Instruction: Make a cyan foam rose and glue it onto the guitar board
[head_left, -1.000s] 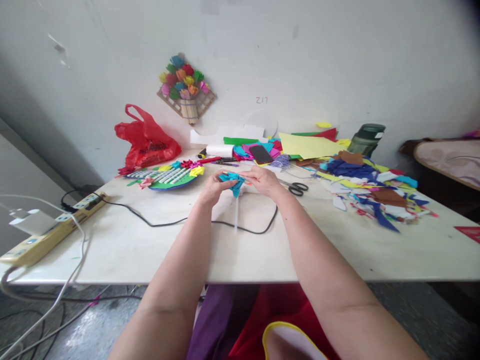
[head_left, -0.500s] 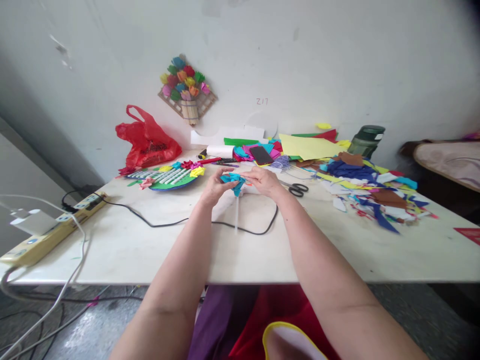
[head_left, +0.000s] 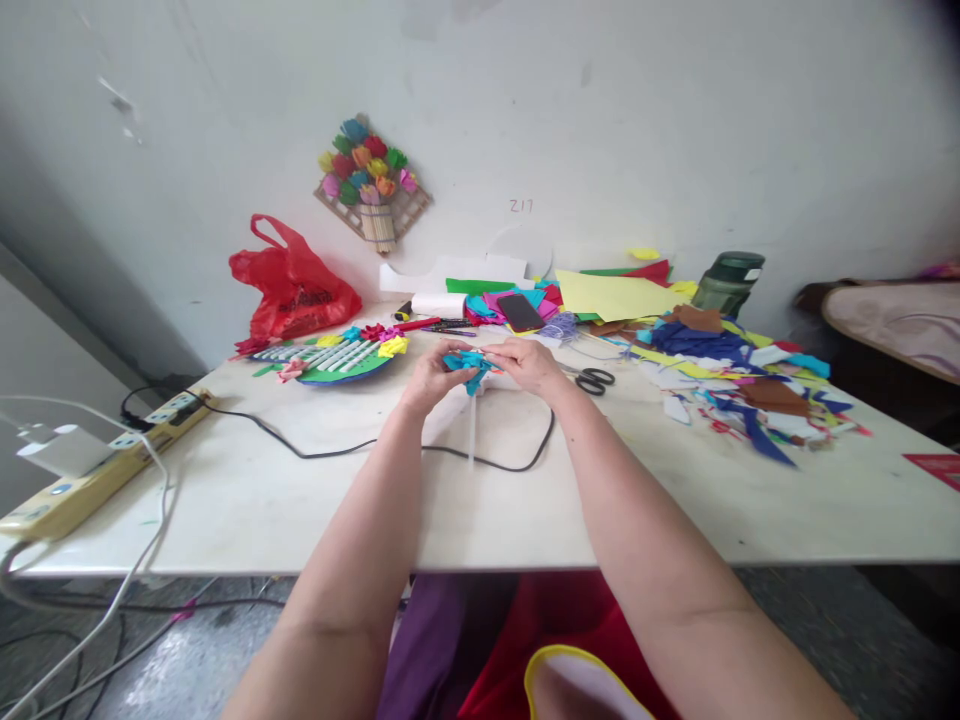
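Over the middle of the table, my left hand [head_left: 429, 377] has its thumb and fingers closed around a crumpled blue paper flower [head_left: 474, 368]. My right hand [head_left: 529, 364] meets it from the other side, its fingertips pinched together on the edge of the blue paper. Just under and behind the hands a white object with a bit of orange shows in part, perhaps a glue gun. From below the flower a whitish translucent stick [head_left: 472, 432], like a glue stick, points toward me. Scissors [head_left: 595, 381] with black handles lie right of my right hand.
A green disc [head_left: 352, 370] with paper flowers and striped rolls lies left, before a red plastic bag [head_left: 292, 285]. Paper scraps [head_left: 757, 390] heap at right near a green bottle [head_left: 727, 285]. A phone [head_left: 520, 312] lies behind. A black cord [head_left: 300, 455] runs from the power strip [head_left: 112, 465].
The view has shifted very slightly. My fingers have moved a little on the blue paper flower, and both hands still hold it in the same spot.
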